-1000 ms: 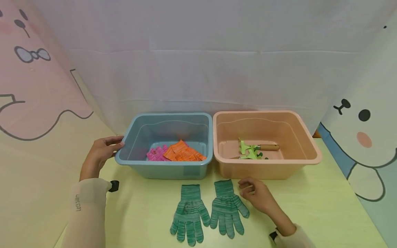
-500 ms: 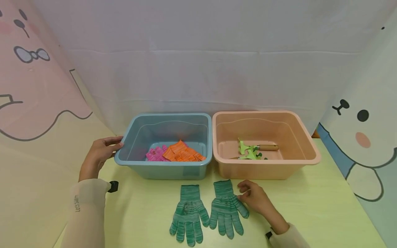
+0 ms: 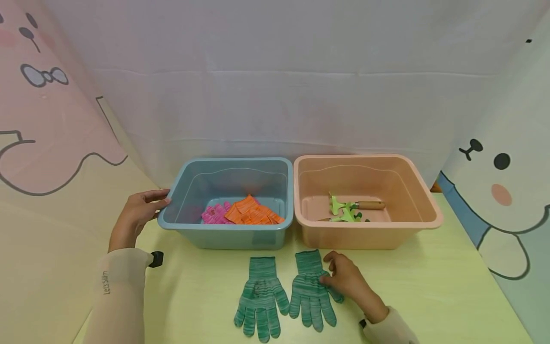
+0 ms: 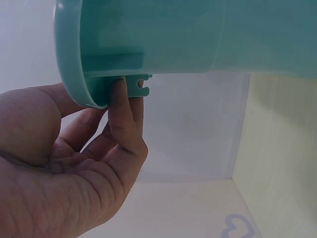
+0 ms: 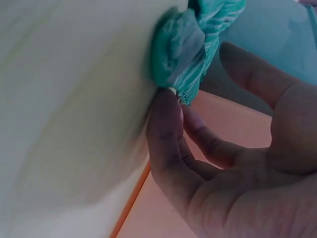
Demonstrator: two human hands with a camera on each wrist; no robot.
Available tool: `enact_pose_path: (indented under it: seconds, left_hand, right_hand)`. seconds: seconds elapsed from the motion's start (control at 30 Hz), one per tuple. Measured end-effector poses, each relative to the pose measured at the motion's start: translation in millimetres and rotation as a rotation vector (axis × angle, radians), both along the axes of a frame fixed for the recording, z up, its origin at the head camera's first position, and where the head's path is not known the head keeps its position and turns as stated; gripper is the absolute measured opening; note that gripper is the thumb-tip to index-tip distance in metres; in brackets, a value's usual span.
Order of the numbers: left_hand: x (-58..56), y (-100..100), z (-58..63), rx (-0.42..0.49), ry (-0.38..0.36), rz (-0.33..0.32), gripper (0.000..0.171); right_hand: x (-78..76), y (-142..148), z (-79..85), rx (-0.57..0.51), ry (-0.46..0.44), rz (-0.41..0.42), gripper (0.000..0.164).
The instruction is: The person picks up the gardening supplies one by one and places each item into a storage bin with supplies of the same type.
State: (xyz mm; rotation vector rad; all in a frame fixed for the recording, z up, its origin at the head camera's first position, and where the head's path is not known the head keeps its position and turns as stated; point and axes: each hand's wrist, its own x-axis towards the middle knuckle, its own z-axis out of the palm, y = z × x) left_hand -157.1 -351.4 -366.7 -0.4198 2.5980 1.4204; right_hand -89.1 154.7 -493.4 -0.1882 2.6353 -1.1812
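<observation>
My left hand [image 3: 138, 212] grips the left rim of the blue plastic basin [image 3: 227, 227]; in the left wrist view its fingers [image 4: 124, 119] curl up beneath the rim. Two green striped knit gloves lie flat side by side in front, cuffs away from me: a left glove [image 3: 259, 298] and a right glove [image 3: 310, 294]. My right hand [image 3: 347, 277] is at the right glove's cuff side, its thumb over the glove. In the right wrist view the fingertips meet the green fabric [image 5: 185, 54] edge while the thumb stands apart from them.
Inside the blue basin lie orange gloves [image 3: 253, 211] on magenta gloves [image 3: 214, 214]. A peach basin [image 3: 369, 224] stands right beside it, holding small green garden tools [image 3: 343, 210] with wooden handles. A white curtain [image 3: 275, 110] hangs behind; printed cloth lines both sides.
My right hand has moved left, from beside the right green glove to over its cuff side, with the thumb now on it. My left hand keeps its place on the blue basin's rim.
</observation>
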Motion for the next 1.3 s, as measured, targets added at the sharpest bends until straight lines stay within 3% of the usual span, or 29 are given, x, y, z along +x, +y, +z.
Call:
enact_pose_path:
  seconds: [0.4,0.73,1.3]
  left_hand:
    - [0.4,0.0,0.6,0.013,0.006,-0.001,0.059]
    - [-1.3,0.2,0.4,0.005,-0.008,0.013,0.059]
    - [-0.5,0.8,0.3,-0.002,-0.004,0.006,0.057]
  right_hand:
    - [6.1,-6.8,0.9,0.081,0.059,0.013,0.047]
    - [5.0,-7.5,4.7,0.119,-0.02,-0.007,0.033]
    - [-0.2,0.5,4.0,-0.062,-0.11,0.032,0.024]
